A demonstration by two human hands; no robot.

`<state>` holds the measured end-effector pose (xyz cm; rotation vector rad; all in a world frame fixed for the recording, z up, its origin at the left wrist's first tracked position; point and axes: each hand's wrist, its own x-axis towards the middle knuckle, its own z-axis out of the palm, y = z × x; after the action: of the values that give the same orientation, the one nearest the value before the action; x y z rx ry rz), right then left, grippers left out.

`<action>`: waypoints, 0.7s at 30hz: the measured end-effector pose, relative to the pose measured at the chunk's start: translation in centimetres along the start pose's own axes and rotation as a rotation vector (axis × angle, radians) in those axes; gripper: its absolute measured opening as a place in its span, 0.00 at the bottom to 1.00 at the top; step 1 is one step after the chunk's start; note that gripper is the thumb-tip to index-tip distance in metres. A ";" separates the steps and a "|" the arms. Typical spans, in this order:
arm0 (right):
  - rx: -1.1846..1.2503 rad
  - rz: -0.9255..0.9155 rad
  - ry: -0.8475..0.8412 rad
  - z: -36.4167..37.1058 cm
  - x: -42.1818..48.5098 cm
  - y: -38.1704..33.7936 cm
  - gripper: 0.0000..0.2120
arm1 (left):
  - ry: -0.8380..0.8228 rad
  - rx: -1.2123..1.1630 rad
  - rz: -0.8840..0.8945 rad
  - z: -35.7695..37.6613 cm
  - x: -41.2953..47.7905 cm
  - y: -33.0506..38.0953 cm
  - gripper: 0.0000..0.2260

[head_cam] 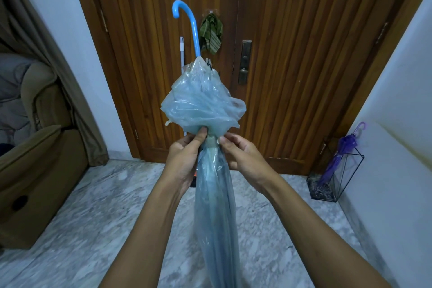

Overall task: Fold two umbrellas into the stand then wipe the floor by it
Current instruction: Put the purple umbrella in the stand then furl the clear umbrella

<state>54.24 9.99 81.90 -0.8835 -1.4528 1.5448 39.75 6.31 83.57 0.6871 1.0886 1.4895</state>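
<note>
Grey-veined marble floor (117,206) ran up to a dark wooden double door (292,54), with a brown padded armchair (42,147) off to the left and white walls on both sides. A green checked cloth (211,34) hung from a hook on the door, and a thin white pole (181,51) leaned beside it.

Held out in front of the person was a pale blue translucent plastic umbrella (210,206). It was closed, with its long axis running up the middle of the view. Its bright blue crook handle (187,21) pointed up and away toward the door, and its tip end dropped out of sight below the lower edge. The canopy above the hands bunched out loosely, while below them it lay gathered and slim.

The left hand (184,159) and right hand (243,156) met at that waist from either side. Their fingers (202,133) were curled in and pinched the plastic at what looked like a pale strap around the folds. Neither hand was spread open, and both gripped the umbrella.

A black wire-framed glass stand (348,175) sat on the floor against the right wall, well apart from the hands and lower than them. It already held a purple translucent umbrella (339,159) leaning inside. The stand lay on the right hand's side, so that hand was the nearer one. Judging by the loose upper canopy, the fastening seemed unfinished. The umbrella would then need to swing right with its tip down to go in.
</note>
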 end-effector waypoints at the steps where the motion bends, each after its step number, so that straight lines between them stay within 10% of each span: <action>1: -0.006 0.022 -0.021 0.0 0.0 0.3 0.24 | 0.011 0.050 0.008 0.0 0.1 0.0 0.12; 9: -0.247 -0.017 -0.013 0.4 -0.1 0.5 0.23 | 0.315 0.990 0.412 0.2 0.3 1.7 0.26; 15: -0.305 -0.043 -0.005 0.8 0.5 0.4 0.23 | 0.222 0.989 0.813 1.9 0.1 1.6 0.40; 21: -0.270 -0.065 0.002 2.2 0.6 1.2 0.23 | 0.179 1.057 0.883 3.0 4.3 3.1 0.13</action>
<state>51.93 9.62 80.89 -0.9822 -1.6985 1.3197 40.09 11.38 86.91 1.9881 1.8601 1.6105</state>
